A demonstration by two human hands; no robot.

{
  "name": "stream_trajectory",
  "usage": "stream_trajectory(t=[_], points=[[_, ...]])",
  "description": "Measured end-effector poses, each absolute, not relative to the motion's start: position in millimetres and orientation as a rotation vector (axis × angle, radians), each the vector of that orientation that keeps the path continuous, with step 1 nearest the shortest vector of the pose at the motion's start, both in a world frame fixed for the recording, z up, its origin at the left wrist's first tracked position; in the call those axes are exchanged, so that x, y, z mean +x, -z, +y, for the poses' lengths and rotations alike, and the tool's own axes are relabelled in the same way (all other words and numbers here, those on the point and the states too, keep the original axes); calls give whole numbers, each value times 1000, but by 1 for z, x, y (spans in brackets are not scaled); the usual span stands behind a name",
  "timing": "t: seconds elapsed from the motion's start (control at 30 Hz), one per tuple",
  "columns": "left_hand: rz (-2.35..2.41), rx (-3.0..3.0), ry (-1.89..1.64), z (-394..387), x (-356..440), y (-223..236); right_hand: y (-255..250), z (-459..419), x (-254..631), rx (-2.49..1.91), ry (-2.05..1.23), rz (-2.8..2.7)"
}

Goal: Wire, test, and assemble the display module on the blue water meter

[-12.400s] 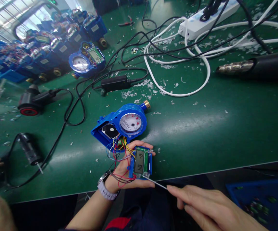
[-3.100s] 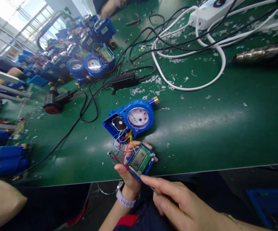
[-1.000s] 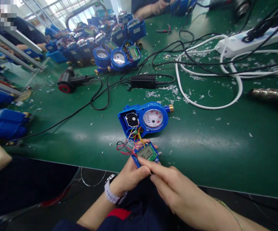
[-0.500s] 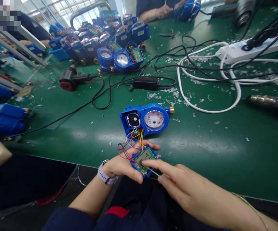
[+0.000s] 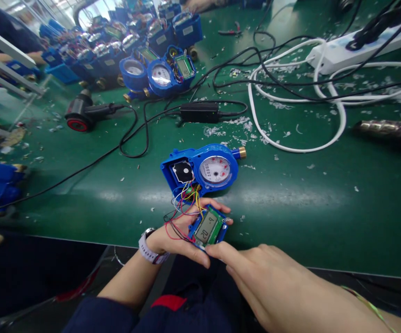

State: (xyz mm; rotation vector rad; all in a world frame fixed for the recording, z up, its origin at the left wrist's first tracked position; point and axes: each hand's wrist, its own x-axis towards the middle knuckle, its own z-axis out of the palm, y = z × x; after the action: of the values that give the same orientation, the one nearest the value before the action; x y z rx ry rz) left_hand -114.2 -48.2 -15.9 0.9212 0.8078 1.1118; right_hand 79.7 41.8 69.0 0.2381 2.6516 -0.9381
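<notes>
- the left hand (image 5: 177,243) is holding the display module (image 5: 209,226) from below, with fingers behind it and thumb stretched out.
- the right hand (image 5: 259,273) has its index fingertip at the near edge of the display module; whether it grips something, i cannot tell.
- the display module is just beside the blue meter (image 5: 217,171), and coloured wires (image 5: 197,199) run between them.
- the blue meter lies on the green table (image 5: 307,199), its dial facing up.

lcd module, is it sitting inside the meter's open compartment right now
No, the LCD module lies in the left hand, outside the blue meter, with thin wires running between them.
</notes>
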Motion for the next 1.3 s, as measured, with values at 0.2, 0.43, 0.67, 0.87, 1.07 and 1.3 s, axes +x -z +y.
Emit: stream_trajectory(t=[0.2,0.43,0.67,0.87,1.07,1.3], points=[[793,930,-1184,-48,-112,20,-52,26,81,362,926,2768],[882,1028,-1186,-48,-110,27,-54,42,79,265,944,2574],[904,985,-1224,-51,-110,34,-43,24,89,253,760,2901],[909,941,-1220,-52,-111,33,-27,19,87,243,1015,2809],[907,952,-1192,-51,-111,29,-23,16,86,277,1091,2792],[875,977,-1196,-50,-110,30,-17,16,82,294,1264,2657]])
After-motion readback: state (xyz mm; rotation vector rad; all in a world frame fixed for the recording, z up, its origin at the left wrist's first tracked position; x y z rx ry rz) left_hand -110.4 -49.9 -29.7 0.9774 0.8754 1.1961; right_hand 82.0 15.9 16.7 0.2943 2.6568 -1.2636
